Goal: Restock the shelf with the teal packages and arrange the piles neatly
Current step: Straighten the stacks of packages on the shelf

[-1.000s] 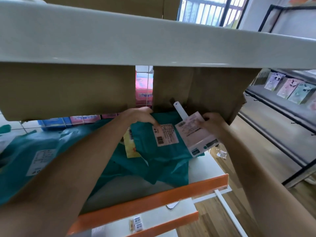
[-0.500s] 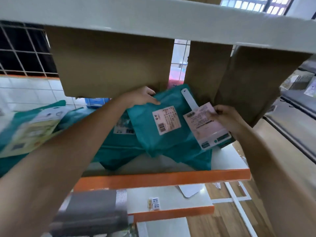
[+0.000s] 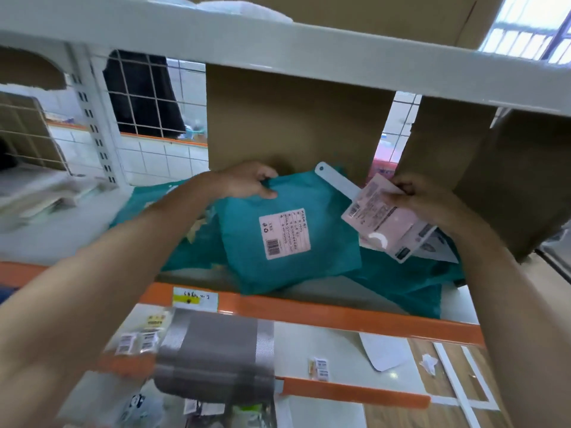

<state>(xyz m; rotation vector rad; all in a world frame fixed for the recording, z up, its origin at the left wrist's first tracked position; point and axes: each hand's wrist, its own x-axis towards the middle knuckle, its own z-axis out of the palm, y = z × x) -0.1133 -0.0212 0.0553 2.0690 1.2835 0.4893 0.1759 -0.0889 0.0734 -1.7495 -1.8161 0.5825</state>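
Note:
A teal package (image 3: 287, 233) with a pale shipping label lies on top of a loose pile of teal packages (image 3: 411, 282) on the orange-edged shelf (image 3: 309, 313). My left hand (image 3: 247, 180) grips its far left corner. My right hand (image 3: 414, 196) pinches a second package by its large pink-white label (image 3: 383, 217), tilted against the cardboard box on the right. More teal packages (image 3: 145, 199) lie behind my left forearm, partly hidden.
Cardboard boxes (image 3: 293, 118) stand at the back of the shelf, and another box (image 3: 509, 174) is on the right. A white shelf board (image 3: 278, 47) runs overhead. Below are a grey package (image 3: 216, 356), small barcode stickers (image 3: 319, 367) and wooden floor (image 3: 432, 406).
The view has swung left and down. My left hand now grips the top package's corner, and that package sits turned and lower on the pile. My right hand still holds the labelled package.

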